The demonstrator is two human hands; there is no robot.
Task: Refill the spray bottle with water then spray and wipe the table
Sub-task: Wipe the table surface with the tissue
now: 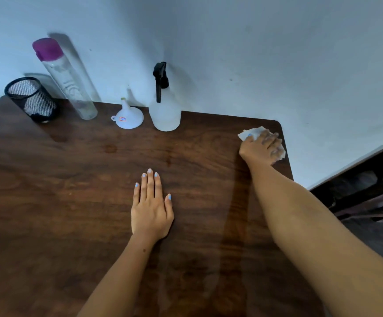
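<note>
while left hand point(150, 208) lies flat, right hand point(261, 147) presses tissue point(253, 132).

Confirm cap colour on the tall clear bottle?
Purple-magenta cap on the tall clear bottle; head view, far left.

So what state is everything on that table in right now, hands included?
Spray bottle: upright, black trigger head on, at the table's far edge.
Funnel: wide end down, spout up.
Water bottle: upright, purple cap on.
Mesh cup: upright, open-topped.
Tissue: crumpled, pressed on the far right corner.
Right hand: pressing the tissue down.
Left hand: flat on the table, fingers straight.
</note>
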